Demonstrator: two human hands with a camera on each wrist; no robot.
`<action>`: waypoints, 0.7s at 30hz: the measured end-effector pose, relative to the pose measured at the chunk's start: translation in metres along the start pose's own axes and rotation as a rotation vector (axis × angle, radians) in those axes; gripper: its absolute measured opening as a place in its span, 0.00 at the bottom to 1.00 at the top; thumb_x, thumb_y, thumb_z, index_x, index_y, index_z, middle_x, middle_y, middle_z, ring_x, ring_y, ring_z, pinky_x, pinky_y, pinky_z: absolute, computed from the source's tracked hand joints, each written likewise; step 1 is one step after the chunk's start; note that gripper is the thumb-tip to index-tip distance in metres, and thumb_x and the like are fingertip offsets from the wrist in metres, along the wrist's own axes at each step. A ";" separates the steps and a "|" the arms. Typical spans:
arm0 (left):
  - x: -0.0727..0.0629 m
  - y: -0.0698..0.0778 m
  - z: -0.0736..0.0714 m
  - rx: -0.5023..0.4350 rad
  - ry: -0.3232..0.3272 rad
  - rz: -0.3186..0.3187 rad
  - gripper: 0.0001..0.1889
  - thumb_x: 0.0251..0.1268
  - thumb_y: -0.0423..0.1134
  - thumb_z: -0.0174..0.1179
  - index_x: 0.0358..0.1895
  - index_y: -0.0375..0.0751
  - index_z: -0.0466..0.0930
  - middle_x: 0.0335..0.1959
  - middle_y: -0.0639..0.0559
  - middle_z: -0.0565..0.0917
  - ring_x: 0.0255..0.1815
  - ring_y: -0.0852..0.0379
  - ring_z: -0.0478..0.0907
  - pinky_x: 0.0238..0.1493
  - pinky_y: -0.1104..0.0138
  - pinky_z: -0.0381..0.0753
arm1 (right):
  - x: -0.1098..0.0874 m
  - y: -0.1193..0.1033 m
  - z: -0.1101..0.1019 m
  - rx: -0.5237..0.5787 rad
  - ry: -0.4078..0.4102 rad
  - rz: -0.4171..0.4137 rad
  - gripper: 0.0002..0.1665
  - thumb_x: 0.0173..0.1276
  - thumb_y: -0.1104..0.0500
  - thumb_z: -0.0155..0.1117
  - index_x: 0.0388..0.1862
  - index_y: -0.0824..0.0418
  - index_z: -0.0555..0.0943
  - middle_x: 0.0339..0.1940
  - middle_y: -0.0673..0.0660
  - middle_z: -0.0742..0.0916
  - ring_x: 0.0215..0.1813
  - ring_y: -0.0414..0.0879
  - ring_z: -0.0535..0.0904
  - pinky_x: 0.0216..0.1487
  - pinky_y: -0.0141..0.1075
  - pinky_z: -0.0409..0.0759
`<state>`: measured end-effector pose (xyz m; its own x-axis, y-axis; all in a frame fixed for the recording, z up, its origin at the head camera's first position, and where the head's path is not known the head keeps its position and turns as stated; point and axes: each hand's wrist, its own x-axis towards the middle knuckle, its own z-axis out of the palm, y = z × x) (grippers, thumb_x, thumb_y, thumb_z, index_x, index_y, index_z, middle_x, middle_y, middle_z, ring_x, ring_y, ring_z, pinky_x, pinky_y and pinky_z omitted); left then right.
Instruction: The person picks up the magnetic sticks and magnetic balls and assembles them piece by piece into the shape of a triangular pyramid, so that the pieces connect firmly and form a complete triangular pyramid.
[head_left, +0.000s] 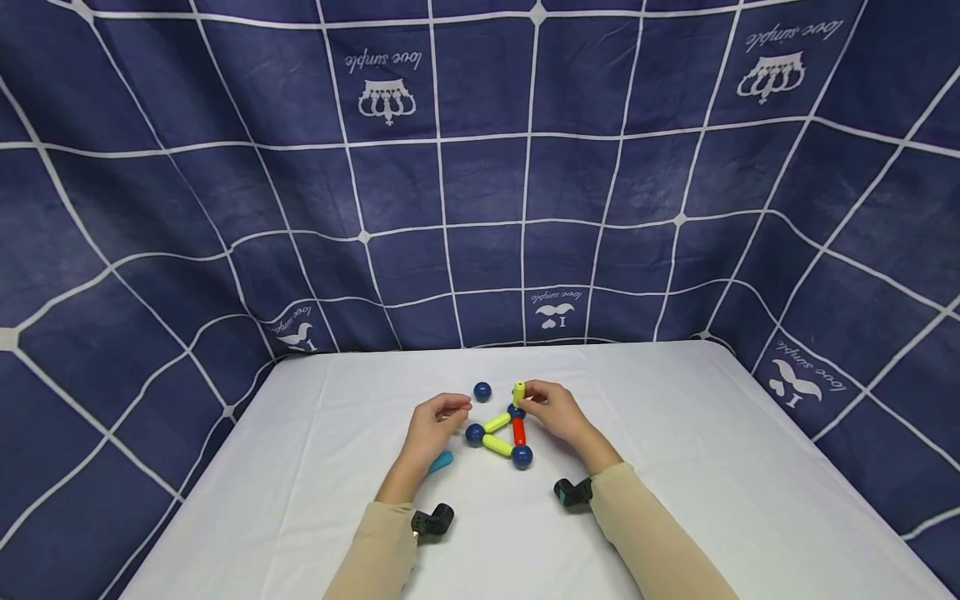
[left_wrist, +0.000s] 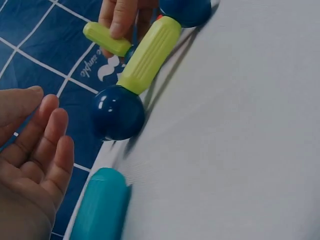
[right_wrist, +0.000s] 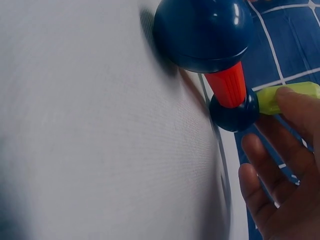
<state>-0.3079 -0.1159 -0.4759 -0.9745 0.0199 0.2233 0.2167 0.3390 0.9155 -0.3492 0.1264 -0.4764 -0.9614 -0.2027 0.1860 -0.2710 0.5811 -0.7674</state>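
From where I stand, a red rod (head_left: 519, 432) sits on the white table (head_left: 285, 483), a blue ball (head_left: 522, 456) at its near end and a second, the far ball (head_left: 516, 411), at its other end. To the left of the red rod, two lime rods (head_left: 498, 446) run from those balls to a third, the left ball (head_left: 475, 434), closing a triangle.

The person's right hand (head_left: 555, 410), just beyond and right of the red rod, pinches an upright lime rod (head_left: 519, 393) between thumb and fingers; its lower end meets the far ball.

The left hand (head_left: 437, 427) is well left of the red rod, near the left ball but apart from it, fingers loosely bent and grasping nothing. A teal rod (head_left: 441, 462), also left of the red rod, is partly hidden by that hand. A loose ball (head_left: 482, 392) lies beyond the red rod, toward the left. Past all this hangs a blue checked cloth (head_left: 480, 192).
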 end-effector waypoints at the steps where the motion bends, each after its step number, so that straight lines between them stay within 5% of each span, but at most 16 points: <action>1: 0.000 0.001 -0.002 0.007 0.011 0.001 0.10 0.66 0.33 0.64 0.48 0.43 0.86 0.43 0.49 0.89 0.44 0.57 0.82 0.45 0.71 0.79 | -0.001 0.000 0.000 -0.003 0.001 0.002 0.11 0.68 0.57 0.68 0.48 0.53 0.86 0.44 0.50 0.90 0.48 0.46 0.82 0.54 0.46 0.79; 8: -0.003 0.010 -0.023 0.195 -0.003 -0.023 0.10 0.66 0.36 0.65 0.49 0.45 0.86 0.45 0.50 0.87 0.45 0.54 0.81 0.46 0.64 0.80 | -0.006 0.004 -0.001 -0.016 0.028 0.020 0.11 0.68 0.56 0.68 0.49 0.52 0.86 0.45 0.50 0.90 0.49 0.48 0.82 0.56 0.48 0.79; 15: -0.011 0.010 -0.051 0.477 -0.097 -0.103 0.14 0.63 0.40 0.68 0.50 0.43 0.85 0.44 0.50 0.85 0.42 0.55 0.78 0.46 0.60 0.79 | -0.013 0.012 -0.003 -0.007 0.073 0.025 0.11 0.67 0.57 0.69 0.48 0.52 0.86 0.45 0.52 0.89 0.48 0.47 0.83 0.52 0.47 0.81; 21: -0.021 0.008 -0.070 0.601 -0.193 -0.183 0.13 0.59 0.42 0.71 0.42 0.40 0.86 0.36 0.51 0.83 0.37 0.55 0.77 0.46 0.56 0.80 | -0.015 0.011 -0.004 0.007 0.083 0.020 0.11 0.68 0.57 0.68 0.48 0.53 0.86 0.44 0.52 0.89 0.45 0.46 0.83 0.51 0.44 0.81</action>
<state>-0.2816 -0.1792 -0.4502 -0.9976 0.0615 -0.0332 0.0314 0.8184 0.5738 -0.3375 0.1388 -0.4849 -0.9673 -0.1253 0.2206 -0.2519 0.5787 -0.7757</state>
